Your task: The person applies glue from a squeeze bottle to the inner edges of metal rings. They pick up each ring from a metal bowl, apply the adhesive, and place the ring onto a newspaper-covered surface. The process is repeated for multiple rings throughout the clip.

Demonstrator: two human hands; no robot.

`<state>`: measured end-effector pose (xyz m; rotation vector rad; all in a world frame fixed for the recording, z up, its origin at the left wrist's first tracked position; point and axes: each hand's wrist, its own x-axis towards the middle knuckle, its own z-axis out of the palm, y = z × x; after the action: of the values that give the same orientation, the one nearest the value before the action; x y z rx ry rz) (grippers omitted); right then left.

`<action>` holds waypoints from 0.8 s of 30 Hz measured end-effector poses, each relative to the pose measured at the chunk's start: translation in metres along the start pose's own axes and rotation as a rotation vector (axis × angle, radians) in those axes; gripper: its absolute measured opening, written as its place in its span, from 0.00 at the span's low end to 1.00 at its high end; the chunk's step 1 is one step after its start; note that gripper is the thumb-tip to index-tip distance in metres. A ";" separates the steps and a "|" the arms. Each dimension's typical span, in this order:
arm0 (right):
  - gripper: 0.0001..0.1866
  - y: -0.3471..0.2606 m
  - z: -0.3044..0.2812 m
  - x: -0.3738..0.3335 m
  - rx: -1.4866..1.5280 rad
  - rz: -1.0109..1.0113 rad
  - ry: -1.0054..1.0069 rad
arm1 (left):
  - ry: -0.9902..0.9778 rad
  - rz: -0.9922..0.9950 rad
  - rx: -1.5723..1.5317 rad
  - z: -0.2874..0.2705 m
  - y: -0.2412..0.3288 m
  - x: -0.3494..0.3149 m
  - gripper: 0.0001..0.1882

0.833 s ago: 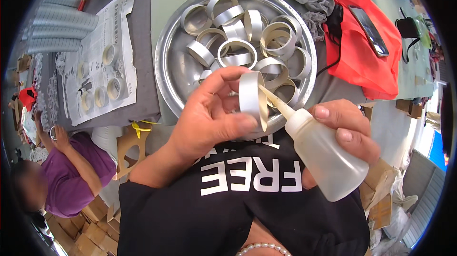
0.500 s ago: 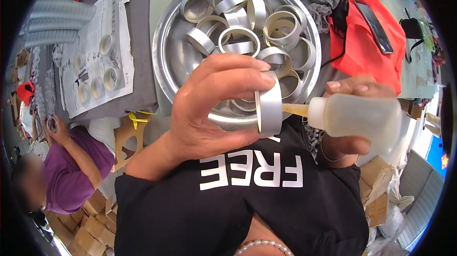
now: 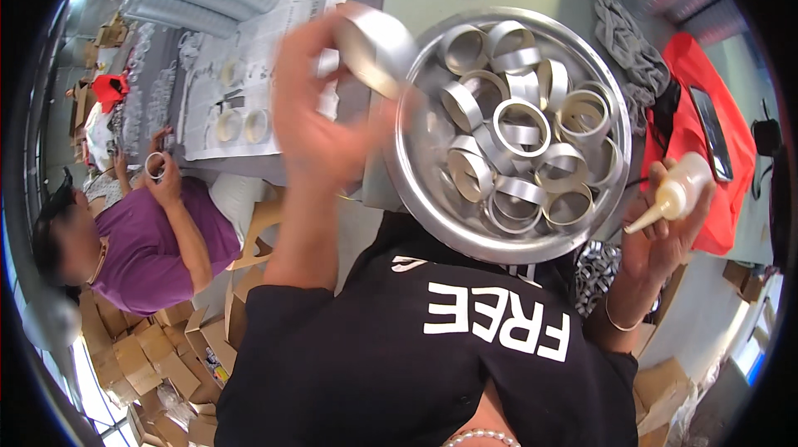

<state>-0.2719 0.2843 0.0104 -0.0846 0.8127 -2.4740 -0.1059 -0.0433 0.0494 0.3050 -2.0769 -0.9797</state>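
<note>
- The round metal tray (image 3: 515,252) is sitting in front of the person and bearing a jumble of loose silver rings (image 3: 517,60); it is looking rigid, and its broad rim is offering the natural hold.
- The left hand (image 3: 320,115) is showing blurred at the tray's left side; its fingers and thumb are grasping one ring, though the exact contact points are not showing clearly.
- The right hand (image 3: 661,239) is curling around a squeeze bottle, right of the tray.
- That squeeze bottle (image 3: 688,184) is leaning nozzle-down; its translucent wall is looking light and soft, probably yielding to pressure, so its rounded body is suiting a gentle wrap.
- The held ring (image 3: 391,44) is tilting, apart from the pile; it is looking light, thin-walled and fairly stiff, its smooth outside perhaps being slippery, so opposite points on the outer band are making the safest pinch.
- The narrow nozzle (image 3: 647,219) is pointing down-left, looking like a poor grip.
</note>
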 end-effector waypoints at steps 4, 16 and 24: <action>0.36 -0.009 -0.009 -0.001 0.054 0.022 -0.046 | 0.132 -0.259 0.801 -0.105 -0.110 0.040 0.30; 0.32 -0.003 0.008 -0.002 0.104 0.058 -0.129 | -0.483 -0.228 0.347 0.033 -0.009 0.004 0.28; 0.35 0.001 0.017 -0.006 0.044 -0.016 -0.056 | -0.643 -0.302 0.326 0.051 -0.014 -0.011 0.32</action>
<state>-0.2623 0.2775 0.0247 -0.1447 0.7363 -2.4916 -0.1392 -0.0200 0.0134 0.5367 -2.8517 -0.9961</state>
